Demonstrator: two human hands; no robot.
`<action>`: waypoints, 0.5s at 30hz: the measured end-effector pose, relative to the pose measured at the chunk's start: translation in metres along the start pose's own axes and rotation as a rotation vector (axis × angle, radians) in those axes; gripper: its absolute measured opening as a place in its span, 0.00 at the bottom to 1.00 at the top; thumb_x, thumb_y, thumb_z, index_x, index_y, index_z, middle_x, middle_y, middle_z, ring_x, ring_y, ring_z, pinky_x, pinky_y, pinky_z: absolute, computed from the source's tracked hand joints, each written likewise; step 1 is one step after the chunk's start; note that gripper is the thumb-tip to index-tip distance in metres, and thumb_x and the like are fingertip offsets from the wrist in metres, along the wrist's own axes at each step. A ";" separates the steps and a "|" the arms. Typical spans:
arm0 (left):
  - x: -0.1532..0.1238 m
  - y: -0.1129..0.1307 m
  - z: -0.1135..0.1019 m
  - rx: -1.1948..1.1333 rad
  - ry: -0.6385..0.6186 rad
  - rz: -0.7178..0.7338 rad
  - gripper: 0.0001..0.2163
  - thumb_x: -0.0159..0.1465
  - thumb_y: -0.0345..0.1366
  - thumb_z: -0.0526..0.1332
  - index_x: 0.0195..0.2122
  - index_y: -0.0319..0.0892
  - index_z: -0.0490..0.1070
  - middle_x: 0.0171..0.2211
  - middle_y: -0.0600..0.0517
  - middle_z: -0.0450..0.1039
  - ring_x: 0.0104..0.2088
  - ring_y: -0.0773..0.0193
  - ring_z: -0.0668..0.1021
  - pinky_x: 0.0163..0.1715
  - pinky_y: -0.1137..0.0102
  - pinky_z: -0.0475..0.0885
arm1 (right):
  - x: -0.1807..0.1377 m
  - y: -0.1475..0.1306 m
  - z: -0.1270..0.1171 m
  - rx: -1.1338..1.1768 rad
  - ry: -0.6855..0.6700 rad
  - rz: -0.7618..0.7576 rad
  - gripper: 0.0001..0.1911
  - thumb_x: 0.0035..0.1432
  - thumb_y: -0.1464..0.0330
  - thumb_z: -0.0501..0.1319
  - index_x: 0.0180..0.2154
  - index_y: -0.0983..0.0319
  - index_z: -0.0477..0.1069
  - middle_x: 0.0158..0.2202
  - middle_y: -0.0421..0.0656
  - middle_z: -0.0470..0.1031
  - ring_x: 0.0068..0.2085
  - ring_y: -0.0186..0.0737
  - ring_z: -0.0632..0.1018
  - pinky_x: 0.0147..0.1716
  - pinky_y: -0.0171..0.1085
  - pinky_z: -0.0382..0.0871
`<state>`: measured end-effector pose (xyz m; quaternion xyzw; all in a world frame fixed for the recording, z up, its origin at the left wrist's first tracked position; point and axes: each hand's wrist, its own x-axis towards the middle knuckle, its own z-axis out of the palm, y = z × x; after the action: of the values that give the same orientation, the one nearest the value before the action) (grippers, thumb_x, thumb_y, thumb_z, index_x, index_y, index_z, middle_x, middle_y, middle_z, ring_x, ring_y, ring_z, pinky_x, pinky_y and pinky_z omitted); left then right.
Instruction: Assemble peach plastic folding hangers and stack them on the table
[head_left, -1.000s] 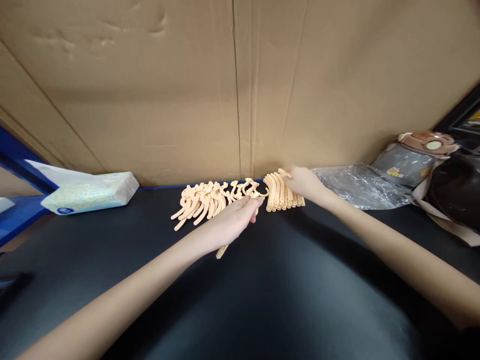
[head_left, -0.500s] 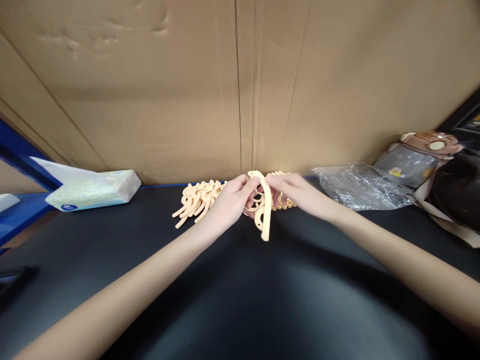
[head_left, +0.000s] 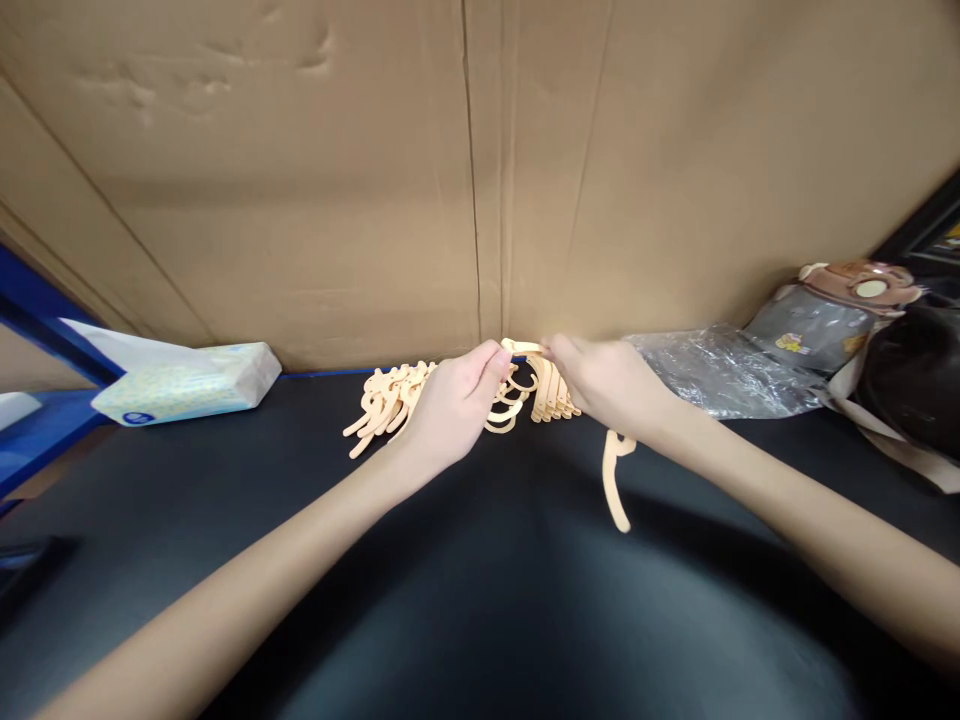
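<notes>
My left hand and my right hand meet near the back of a black table, both pinching a pale orange plastic hook piece between them. A second long orange piece hangs down below my right hand. To the left lies a loose pile of orange hook pieces. A tidy stack of the same pieces lies between my hands, partly hidden by them.
A cardboard wall stands right behind the pieces. A tissue pack lies at the left by a blue frame. Crumpled clear plastic, a brown-lidded bottle and a dark bag sit at the right.
My left hand lifted a piece from the loose pile and met my right hand. The long piece has swung from between the hands to below my right hand.
</notes>
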<state>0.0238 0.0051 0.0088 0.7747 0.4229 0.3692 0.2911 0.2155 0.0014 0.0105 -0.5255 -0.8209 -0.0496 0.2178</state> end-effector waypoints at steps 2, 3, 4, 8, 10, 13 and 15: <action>0.001 -0.003 0.005 0.075 0.014 0.004 0.16 0.69 0.42 0.47 0.24 0.44 0.53 0.20 0.57 0.53 0.22 0.66 0.59 0.25 0.71 0.52 | 0.001 -0.001 0.005 0.090 -0.015 0.035 0.10 0.61 0.72 0.50 0.30 0.65 0.67 0.20 0.43 0.66 0.21 0.35 0.64 0.23 0.37 0.48; 0.002 -0.004 0.007 0.110 0.020 -0.002 0.15 0.69 0.42 0.47 0.24 0.44 0.53 0.20 0.57 0.53 0.21 0.66 0.59 0.25 0.70 0.51 | 0.001 0.000 0.007 0.145 -0.021 0.055 0.10 0.61 0.72 0.50 0.28 0.64 0.66 0.19 0.41 0.65 0.20 0.34 0.63 0.23 0.36 0.50; 0.004 -0.006 0.009 0.142 0.027 -0.012 0.15 0.69 0.42 0.47 0.25 0.44 0.55 0.19 0.58 0.53 0.21 0.65 0.60 0.25 0.70 0.50 | 0.002 0.001 0.008 0.209 -0.024 0.081 0.12 0.61 0.72 0.50 0.26 0.63 0.64 0.18 0.40 0.64 0.19 0.33 0.64 0.22 0.35 0.52; 0.019 -0.019 0.012 0.241 0.062 -0.105 0.13 0.68 0.42 0.47 0.28 0.44 0.62 0.19 0.56 0.58 0.22 0.62 0.66 0.25 0.70 0.51 | 0.007 0.015 0.004 0.490 0.036 0.224 0.13 0.63 0.69 0.45 0.29 0.62 0.63 0.19 0.38 0.65 0.16 0.30 0.65 0.19 0.32 0.58; 0.027 -0.027 0.010 0.259 0.054 -0.182 0.14 0.66 0.43 0.51 0.26 0.43 0.63 0.20 0.53 0.63 0.26 0.59 0.70 0.26 0.70 0.54 | 0.010 0.022 0.001 0.611 0.108 0.295 0.12 0.63 0.68 0.43 0.34 0.62 0.64 0.20 0.37 0.64 0.16 0.30 0.65 0.17 0.32 0.59; 0.032 -0.032 0.005 0.236 0.065 -0.283 0.14 0.61 0.49 0.58 0.31 0.41 0.67 0.21 0.51 0.67 0.34 0.50 0.74 0.29 0.69 0.59 | 0.015 0.028 -0.003 0.741 0.207 0.379 0.11 0.62 0.67 0.43 0.36 0.61 0.62 0.20 0.37 0.65 0.18 0.31 0.65 0.16 0.32 0.58; 0.029 -0.028 0.002 0.164 0.063 -0.301 0.17 0.62 0.51 0.57 0.39 0.40 0.67 0.27 0.47 0.71 0.41 0.47 0.74 0.33 0.68 0.63 | 0.017 0.029 -0.002 0.803 0.259 0.419 0.08 0.61 0.66 0.44 0.37 0.59 0.58 0.22 0.38 0.67 0.19 0.32 0.67 0.17 0.31 0.59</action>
<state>0.0237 0.0434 -0.0041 0.7117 0.5719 0.3098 0.2653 0.2356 0.0272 0.0152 -0.5437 -0.6173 0.2519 0.5097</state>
